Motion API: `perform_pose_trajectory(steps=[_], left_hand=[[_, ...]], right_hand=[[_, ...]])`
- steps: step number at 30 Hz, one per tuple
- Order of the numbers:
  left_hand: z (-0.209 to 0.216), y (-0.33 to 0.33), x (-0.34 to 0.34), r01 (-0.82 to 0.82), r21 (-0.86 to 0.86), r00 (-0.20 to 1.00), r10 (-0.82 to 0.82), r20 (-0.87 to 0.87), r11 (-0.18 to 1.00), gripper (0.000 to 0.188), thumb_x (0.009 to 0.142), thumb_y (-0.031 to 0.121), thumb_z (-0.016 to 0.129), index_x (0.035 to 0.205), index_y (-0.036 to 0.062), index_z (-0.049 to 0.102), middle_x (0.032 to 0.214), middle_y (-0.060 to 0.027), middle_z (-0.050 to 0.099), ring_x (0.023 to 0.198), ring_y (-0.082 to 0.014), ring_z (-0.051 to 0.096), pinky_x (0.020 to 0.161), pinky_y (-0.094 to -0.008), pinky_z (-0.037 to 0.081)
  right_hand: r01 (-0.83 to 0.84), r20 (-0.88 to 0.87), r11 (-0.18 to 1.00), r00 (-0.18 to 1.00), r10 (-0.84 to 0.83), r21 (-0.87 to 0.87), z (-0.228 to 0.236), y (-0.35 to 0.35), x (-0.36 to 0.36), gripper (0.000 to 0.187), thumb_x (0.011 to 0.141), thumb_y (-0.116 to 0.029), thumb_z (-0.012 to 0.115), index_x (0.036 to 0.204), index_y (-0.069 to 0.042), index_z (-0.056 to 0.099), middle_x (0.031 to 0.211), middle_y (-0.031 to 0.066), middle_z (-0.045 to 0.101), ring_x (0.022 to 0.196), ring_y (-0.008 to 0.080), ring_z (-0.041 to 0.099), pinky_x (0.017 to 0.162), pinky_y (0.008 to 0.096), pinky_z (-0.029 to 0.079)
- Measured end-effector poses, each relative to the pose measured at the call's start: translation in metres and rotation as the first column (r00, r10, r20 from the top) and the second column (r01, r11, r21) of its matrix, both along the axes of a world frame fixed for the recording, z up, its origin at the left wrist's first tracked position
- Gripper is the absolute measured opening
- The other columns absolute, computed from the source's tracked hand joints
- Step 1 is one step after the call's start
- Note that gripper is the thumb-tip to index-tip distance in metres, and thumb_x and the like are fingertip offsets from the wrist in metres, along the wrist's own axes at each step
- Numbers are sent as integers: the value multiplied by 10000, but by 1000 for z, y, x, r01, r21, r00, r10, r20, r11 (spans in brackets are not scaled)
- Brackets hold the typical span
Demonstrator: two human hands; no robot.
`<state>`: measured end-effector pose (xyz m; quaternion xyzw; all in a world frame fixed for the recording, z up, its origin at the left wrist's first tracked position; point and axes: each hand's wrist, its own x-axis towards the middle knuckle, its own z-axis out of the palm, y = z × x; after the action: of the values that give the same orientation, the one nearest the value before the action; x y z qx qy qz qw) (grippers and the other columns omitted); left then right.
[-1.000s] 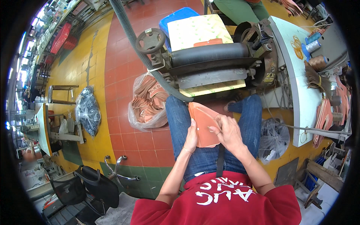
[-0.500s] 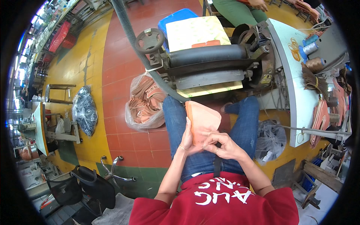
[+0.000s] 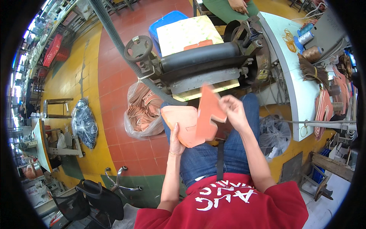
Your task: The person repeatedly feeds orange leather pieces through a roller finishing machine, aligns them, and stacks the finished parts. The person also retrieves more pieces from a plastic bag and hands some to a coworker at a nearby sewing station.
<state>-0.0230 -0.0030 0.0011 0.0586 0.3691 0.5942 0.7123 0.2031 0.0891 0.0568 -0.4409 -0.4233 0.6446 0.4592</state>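
Note:
My left hand [image 3: 176,142] grips a stack of salmon-pink leather pieces [image 3: 182,121] above my left thigh, thumb on top. A single leather piece [image 3: 207,116], darker orange and with a notch cut in its lower right edge, stands tilted over the stack's right side. My right hand [image 3: 233,110] pinches this piece by its right edge; its fingers are a little blurred. Just beyond both hands is a roller machine [image 3: 202,57] with a long black roller and a handwheel [image 3: 138,49]. An orange piece [image 3: 197,45] lies on the pale yellow sheet [image 3: 187,30] behind the roller.
Left of my knee, a clear plastic bag [image 3: 143,112] holds many similar pieces. A grey hose [image 3: 110,32] runs down beside the machine. On the right stands a white table [image 3: 284,57] with thread cones [image 3: 307,37]. Another person's green-clad legs [image 3: 219,9] are at the back.
My right hand has moved up and right from the stack's lower edge, lifting one leather piece. The stack in my left hand now tilts further left. The view has shifted slightly.

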Motion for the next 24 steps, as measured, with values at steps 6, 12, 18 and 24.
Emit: perform_pose_trajectory(steps=[6, 12, 18, 24], left_hand=[[-4, -7, -19, -41, -18, 995, 39, -87, 999, 504, 961, 269, 497, 1381, 60, 313, 1299, -101, 481, 1177, -214, 515, 981, -368, 453], [-4, -21, -16, -27, -58, 986, 17, -166, 998, 521, 956, 344, 490, 1353, 34, 361, 1277, -110, 511, 1139, -224, 544, 959, -381, 467], [-1, -19, -4, 26, -69, 996, -31, -82, 997, 500, 957, 307, 502, 1344, 25, 358, 1264, -111, 509, 1147, -208, 535, 951, -352, 470], [6, -11, 10, 100, -48, 990, -104, -93, 994, 512, 959, 342, 487, 1334, 14, 370, 1250, -101, 512, 1123, -189, 543, 934, -337, 475]], right_hand=[[265, -37, 894, 954, -298, -360, -60, 39, 2, 274, 889, -183, 646, 1086, -42, 519, 900, 80, 671, 754, 159, 676, 615, 229, 542], [367, -121, 856, 893, -434, -364, -75, 55, -15, 374, 897, -247, 634, 1146, -3, 498, 997, 148, 648, 843, 207, 672, 688, 293, 551], [158, 815, 946, 481, -324, 283, -46, 42, -27, 737, 817, -353, 684, 1310, 102, 381, 1249, 307, 453, 1181, 412, 451, 1006, 465, 354], [417, 25, 831, 898, -439, -369, -52, -17, -23, 928, 861, -461, 626, 1425, 89, 135, 1422, 272, 256, 1348, 336, 270, 1094, 419, 266]])
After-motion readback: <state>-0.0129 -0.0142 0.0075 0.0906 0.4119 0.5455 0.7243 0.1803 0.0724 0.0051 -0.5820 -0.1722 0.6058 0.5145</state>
